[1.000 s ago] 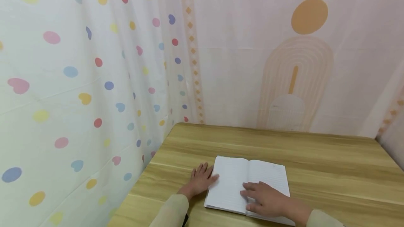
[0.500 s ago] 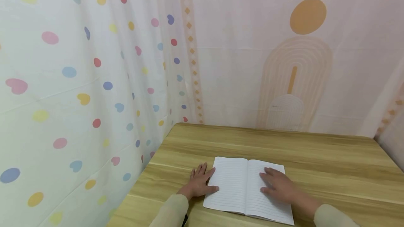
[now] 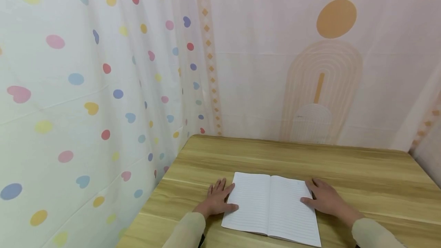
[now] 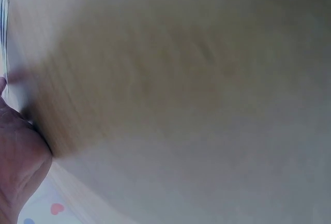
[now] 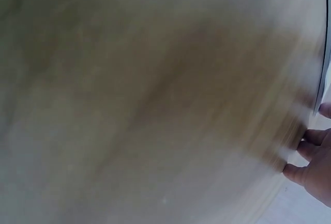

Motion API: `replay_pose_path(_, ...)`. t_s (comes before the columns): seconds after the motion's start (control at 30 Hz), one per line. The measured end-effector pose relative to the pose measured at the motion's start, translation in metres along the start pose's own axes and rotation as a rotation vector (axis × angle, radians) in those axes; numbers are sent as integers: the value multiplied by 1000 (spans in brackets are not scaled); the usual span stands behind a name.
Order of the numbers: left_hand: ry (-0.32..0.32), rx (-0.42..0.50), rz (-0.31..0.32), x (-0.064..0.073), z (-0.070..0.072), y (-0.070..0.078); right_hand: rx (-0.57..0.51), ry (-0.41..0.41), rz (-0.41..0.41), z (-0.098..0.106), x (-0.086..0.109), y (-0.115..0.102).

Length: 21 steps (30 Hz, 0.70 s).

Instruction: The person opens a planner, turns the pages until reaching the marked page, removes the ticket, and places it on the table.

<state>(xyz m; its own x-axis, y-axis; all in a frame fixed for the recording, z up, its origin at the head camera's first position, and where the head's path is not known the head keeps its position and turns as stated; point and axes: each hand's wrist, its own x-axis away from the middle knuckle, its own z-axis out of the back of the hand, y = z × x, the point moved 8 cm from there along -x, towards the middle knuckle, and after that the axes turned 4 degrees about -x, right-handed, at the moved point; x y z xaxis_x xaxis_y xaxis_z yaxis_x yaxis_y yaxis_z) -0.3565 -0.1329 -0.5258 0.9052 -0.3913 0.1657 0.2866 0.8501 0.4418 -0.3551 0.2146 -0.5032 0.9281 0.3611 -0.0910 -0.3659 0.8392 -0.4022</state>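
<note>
An open notebook (image 3: 268,209) with blank ruled pages lies flat on the wooden table. At its left edge rests my left hand (image 3: 217,200), fingers spread on the tabletop and the thumb laid over the page margin. My right hand (image 3: 325,198) is at the opposite edge, its thumb on the right page and its other fingers by the upper right corner. In the left wrist view part of the left hand (image 4: 20,154) shows low at the side. The right wrist view catches the fingertips (image 5: 296,172) of the right hand close to the table surface.
The wood-grain table (image 3: 293,156) stretches behind and to both sides of the notebook. A white curtain with coloured dots and hearts (image 3: 103,87) hangs along the left, and a pale curtain with an arch print (image 3: 255,68) hangs behind the table's far edge.
My right hand has slid rightward across the pages, from near the centre fold to the notebook's right edge. My left hand stays at the left edge, its thumb now lower on the page.
</note>
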Motion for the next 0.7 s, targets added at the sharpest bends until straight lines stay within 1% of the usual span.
replay_pose_path(0.17, -5, 7, 4, 1, 1, 1, -3, -6, -9, 2, 0, 1)
replay_pose_path(0.33, -12, 9, 5, 1, 1, 1, 11, 4, 5, 1, 1, 0)
replay_pose_path(0.57, 1, 7, 1, 0, 1, 1, 5, 19, 11, 1, 0, 0)
replay_pose_path(0.7, -1, 9, 2, 0, 1, 2, -15, 49, 64, 2, 1, -5)
